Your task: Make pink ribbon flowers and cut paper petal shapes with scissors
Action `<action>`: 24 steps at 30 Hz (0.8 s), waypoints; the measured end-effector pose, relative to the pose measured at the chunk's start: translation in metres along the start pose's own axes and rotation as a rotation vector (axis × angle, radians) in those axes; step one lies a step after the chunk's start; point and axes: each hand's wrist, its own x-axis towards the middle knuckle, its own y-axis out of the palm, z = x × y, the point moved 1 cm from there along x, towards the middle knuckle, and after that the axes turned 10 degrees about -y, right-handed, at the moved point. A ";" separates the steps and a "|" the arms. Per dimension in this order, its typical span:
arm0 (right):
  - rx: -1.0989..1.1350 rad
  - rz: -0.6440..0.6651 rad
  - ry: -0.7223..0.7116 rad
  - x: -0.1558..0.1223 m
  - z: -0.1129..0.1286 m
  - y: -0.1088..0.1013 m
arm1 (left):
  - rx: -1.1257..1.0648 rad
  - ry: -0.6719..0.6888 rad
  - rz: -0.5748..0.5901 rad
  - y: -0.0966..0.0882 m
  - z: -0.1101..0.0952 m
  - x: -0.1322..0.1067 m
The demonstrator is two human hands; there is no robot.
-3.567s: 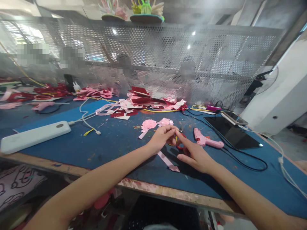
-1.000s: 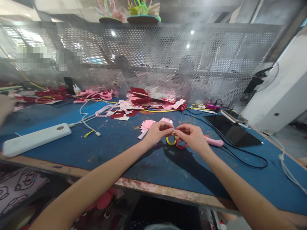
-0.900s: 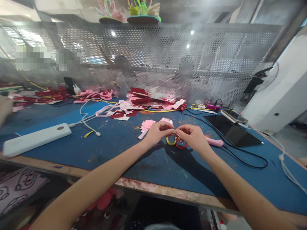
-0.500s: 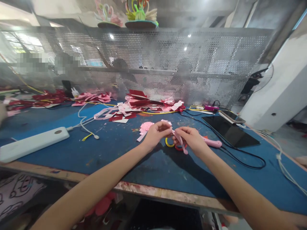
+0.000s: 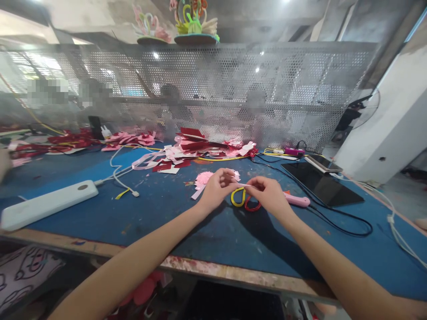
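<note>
My left hand (image 5: 217, 186) and right hand (image 5: 269, 195) meet just above the blue tabletop (image 5: 187, 213), each with thumb and forefinger pinched on one end of a short pink ribbon strip (image 5: 243, 185) – it hangs taut between them, a little off the surface. The other fingers of both hands are curled in.

Directly under the strip lie the scissors (image 5: 245, 202) (yellow loop on the left, red loop on the right), partly hidden by my right hand. Just past that hand a pink glue gun (image 5: 296, 200) rests on the tabletop, its front end covered by my knuckles. Behind my left hand sits a pink paper flower (image 5: 203, 178), close to the fingers, and I cannot tell whether it touches them.

Farther right are a dark tablet (image 5: 322, 184) with a phone (image 5: 325, 163) beside it, and a black cable (image 5: 347, 226) looping toward me. Well off to the left lies a white power strip (image 5: 46, 205) with a white cord (image 5: 120, 174). A heap of red and pink paper scraps (image 5: 196, 144) runs along the perforated metal screen (image 5: 233, 89) at the back – nothing sits between me and the strip.
</note>
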 end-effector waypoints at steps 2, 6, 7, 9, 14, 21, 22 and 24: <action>-0.180 -0.023 -0.101 -0.001 0.001 -0.004 | 0.212 0.117 0.016 0.001 -0.001 -0.004; -0.309 0.003 -0.172 -0.003 0.004 -0.007 | 0.620 0.320 0.022 0.004 -0.006 -0.012; -0.332 0.016 -0.181 -0.003 0.004 -0.007 | 0.690 0.352 0.023 0.004 -0.006 -0.013; -0.377 0.035 -0.189 -0.004 0.004 -0.007 | 0.767 0.382 0.023 0.004 -0.006 -0.014; -0.406 0.041 -0.169 -0.003 0.002 -0.007 | 0.775 0.370 0.053 0.002 -0.002 -0.011; -0.365 0.063 -0.113 -0.002 0.003 -0.008 | 0.721 0.338 0.083 0.001 -0.002 -0.010; -0.360 0.069 -0.107 -0.001 0.003 -0.008 | 0.718 0.329 0.083 0.001 -0.003 -0.010; -0.366 0.069 -0.108 -0.001 0.004 -0.008 | 0.713 0.308 0.080 0.001 -0.004 -0.010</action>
